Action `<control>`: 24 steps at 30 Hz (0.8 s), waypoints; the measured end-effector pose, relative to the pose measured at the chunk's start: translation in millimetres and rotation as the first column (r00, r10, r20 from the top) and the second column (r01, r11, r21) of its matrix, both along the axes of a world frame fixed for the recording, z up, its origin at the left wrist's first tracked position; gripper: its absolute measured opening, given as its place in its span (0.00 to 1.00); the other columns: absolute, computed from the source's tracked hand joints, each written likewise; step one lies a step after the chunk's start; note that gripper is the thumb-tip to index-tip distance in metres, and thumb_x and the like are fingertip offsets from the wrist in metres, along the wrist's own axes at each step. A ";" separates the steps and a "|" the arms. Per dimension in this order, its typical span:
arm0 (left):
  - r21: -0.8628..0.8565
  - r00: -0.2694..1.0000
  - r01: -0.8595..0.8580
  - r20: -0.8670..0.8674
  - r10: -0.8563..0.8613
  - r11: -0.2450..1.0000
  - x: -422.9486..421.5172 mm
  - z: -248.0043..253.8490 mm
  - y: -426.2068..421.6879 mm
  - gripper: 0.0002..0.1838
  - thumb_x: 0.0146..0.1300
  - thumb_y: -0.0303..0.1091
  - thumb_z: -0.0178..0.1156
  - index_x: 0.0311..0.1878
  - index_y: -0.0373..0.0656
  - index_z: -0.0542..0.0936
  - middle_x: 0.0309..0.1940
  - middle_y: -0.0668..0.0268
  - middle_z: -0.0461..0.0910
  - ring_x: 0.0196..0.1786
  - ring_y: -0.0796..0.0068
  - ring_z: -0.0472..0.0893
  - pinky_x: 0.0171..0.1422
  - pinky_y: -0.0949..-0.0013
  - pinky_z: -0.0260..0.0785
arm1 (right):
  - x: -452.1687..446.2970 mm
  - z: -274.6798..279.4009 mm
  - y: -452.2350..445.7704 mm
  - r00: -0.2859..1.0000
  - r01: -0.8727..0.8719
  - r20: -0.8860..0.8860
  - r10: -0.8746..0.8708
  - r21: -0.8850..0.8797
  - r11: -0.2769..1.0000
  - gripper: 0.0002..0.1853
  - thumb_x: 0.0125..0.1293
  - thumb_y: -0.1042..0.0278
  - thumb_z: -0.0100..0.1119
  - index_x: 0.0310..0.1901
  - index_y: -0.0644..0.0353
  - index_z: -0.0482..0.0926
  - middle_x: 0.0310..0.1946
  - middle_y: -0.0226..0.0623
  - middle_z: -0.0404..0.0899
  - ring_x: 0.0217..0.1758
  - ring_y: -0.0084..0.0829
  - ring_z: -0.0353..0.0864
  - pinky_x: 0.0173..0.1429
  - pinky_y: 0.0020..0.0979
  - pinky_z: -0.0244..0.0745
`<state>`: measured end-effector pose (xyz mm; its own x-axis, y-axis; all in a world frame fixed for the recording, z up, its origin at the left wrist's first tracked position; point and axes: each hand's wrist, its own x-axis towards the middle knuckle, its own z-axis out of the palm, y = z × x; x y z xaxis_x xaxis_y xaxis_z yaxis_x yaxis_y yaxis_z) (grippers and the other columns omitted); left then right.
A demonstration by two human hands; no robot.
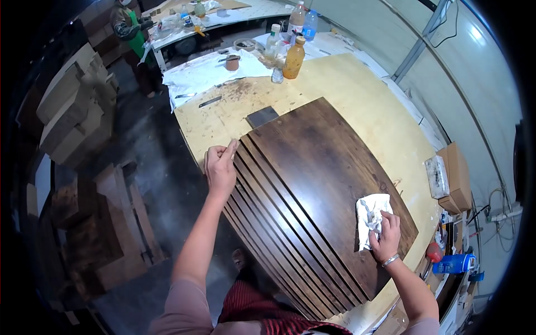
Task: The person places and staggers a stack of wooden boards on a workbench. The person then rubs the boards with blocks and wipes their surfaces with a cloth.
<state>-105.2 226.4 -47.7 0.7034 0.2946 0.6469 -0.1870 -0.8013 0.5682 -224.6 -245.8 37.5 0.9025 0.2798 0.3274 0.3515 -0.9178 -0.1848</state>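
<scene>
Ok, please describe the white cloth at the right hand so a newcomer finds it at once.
Find the large, dark wooden panel on the pale worktable. Near its right side, the person's right hand is on the white cloth. Unlike the wide white sheet at the table's far end, this one is small and crumpled.

Part of the white cloth (365, 209) is hidden under the right hand (388, 237) that holds it, and the cloth in turn covers some of the dark wood (312, 151); just beyond the left hand (220, 167), one end of a dark block (261, 115) is lost behind that wood; farther beyond, the top edge cuts off the head of a co-worker (135, 42); right of the right hand, print on a blue container (452, 264) is too small to read.
</scene>
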 end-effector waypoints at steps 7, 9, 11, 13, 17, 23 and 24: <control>-0.151 0.984 0.177 -0.008 -0.180 0.973 -70.9 -2.5 -60.1 0.18 0.64 0.25 0.64 0.56 0.52 0.87 0.29 0.59 0.74 0.35 0.63 0.76 0.39 0.62 0.70 | 3.4 -1.0 -0.4 1.000 -0.001 -0.011 0.001 -0.019 1.000 0.27 0.50 0.66 0.60 0.54 0.67 0.74 0.52 0.51 0.74 0.54 0.55 0.72 0.58 0.49 0.71; -0.098 0.970 0.238 -0.024 -0.241 0.966 -99.9 7.2 -78.8 0.18 0.62 0.23 0.65 0.54 0.53 0.88 0.30 0.59 0.74 0.35 0.61 0.77 0.39 0.62 0.71 | 1.2 -5.0 -4.3 1.000 -0.013 0.004 0.013 -0.035 0.999 0.27 0.50 0.67 0.57 0.54 0.68 0.74 0.52 0.52 0.73 0.54 0.56 0.72 0.58 0.48 0.71; -0.043 0.983 0.185 0.028 -0.184 0.982 -80.1 2.3 -61.0 0.15 0.63 0.25 0.64 0.50 0.53 0.89 0.29 0.59 0.75 0.34 0.59 0.77 0.38 0.59 0.71 | 1.0 -4.4 -2.2 1.000 0.021 -0.016 -0.021 -0.040 0.999 0.26 0.51 0.68 0.56 0.54 0.68 0.74 0.52 0.53 0.73 0.54 0.56 0.72 0.60 0.48 0.71; 0.061 0.998 0.063 0.002 -0.063 0.996 -28.9 6.9 -16.8 0.12 0.64 0.27 0.63 0.48 0.51 0.89 0.29 0.58 0.76 0.33 0.57 0.76 0.38 0.57 0.70 | -1.6 -6.9 -3.0 1.000 0.022 -0.019 -0.023 -0.047 0.999 0.26 0.52 0.68 0.56 0.54 0.68 0.74 0.53 0.53 0.74 0.55 0.56 0.72 0.60 0.48 0.71; 0.097 0.998 -0.029 0.050 0.024 0.995 11.2 7.9 14.5 0.17 0.64 0.26 0.61 0.54 0.52 0.87 0.30 0.60 0.74 0.35 0.60 0.75 0.40 0.58 0.69 | 0.3 -6.4 -3.6 1.000 0.005 -0.007 -0.006 -0.025 1.000 0.25 0.53 0.68 0.57 0.54 0.68 0.74 0.54 0.52 0.74 0.55 0.55 0.72 0.60 0.47 0.71; -0.094 0.951 0.298 -0.054 -0.303 0.950 -142.0 9.2 -112.5 0.15 0.64 0.27 0.65 0.53 0.51 0.88 0.29 0.68 0.73 0.32 0.71 0.72 0.36 0.68 0.66 | 0.2 -4.5 -2.9 1.000 -0.004 0.022 0.005 -0.024 1.000 0.22 0.54 0.66 0.62 0.51 0.67 0.75 0.53 0.49 0.76 0.54 0.52 0.73 0.57 0.47 0.73; -0.104 0.896 0.417 -0.123 -0.427 0.903 -175.3 12.1 -129.9 0.14 0.65 0.26 0.65 0.53 0.50 0.88 0.29 0.69 0.74 0.31 0.73 0.72 0.35 0.69 0.65 | -2.2 -3.6 -3.6 1.000 -0.003 0.021 0.003 -0.026 1.000 0.22 0.54 0.66 0.62 0.51 0.67 0.75 0.53 0.49 0.76 0.54 0.52 0.74 0.56 0.47 0.73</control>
